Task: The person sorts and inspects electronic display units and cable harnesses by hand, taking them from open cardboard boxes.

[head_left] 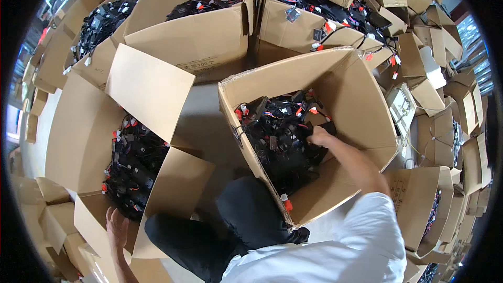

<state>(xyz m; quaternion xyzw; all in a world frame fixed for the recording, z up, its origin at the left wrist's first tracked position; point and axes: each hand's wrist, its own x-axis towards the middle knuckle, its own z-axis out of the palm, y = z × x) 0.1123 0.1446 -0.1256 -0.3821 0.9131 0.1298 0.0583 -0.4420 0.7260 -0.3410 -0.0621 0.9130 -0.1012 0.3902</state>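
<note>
My right hand (318,136) reaches into the tall cardboard box (367,99) in front of me, its fingers closed at the right side of a heap of black wired modules (285,136). What the fingers grip is hidden, though a black flat piece (329,127) shows right beside them. Red and white plugs stick out of the heap. At the lower left, my left hand (117,228) is raised with fingers apart, by the near edge of another open box (84,136). That box holds a similar heap of black modules with cables (133,173).
Behind stand more open cartons of black wired parts: one at the far left (107,21), one in the middle (194,42), one at the right (293,26) with cables hanging over its edge. Stacked cartons (429,194) line the right side. A raised flap (149,86) partly covers the left box.
</note>
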